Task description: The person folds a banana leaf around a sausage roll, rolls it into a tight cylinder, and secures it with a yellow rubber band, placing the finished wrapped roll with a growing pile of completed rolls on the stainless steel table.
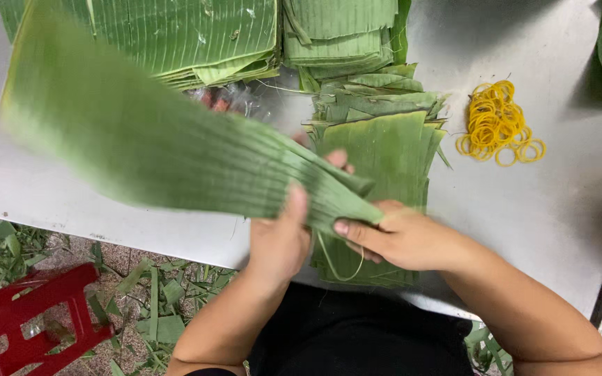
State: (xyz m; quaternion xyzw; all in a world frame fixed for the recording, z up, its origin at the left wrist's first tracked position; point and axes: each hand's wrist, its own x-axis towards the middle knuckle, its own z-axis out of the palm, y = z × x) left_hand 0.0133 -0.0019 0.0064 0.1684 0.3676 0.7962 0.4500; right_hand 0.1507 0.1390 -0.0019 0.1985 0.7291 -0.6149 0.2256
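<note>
Head view: both hands clasp one end of a long ribbed banana leaf [155, 150], blurred, fanning wide to the left. Left hand [280, 240] has its grip closed round the narrow gathered end; right hand [398, 237] pinches the same end, thumb on top. Under them lies a stack of cut leaf pieces [391, 150], flat and fibrous, on the dull metal surface [559, 202]. Right of the stack sits a heap of thin yellow rubber bands [497, 124]. Beyond it lie larger folded leaf piles [196, 35].

Bare table [566, 209] right; yellow bands [498, 124], leaf stacks [377, 132] block ahead.
</note>
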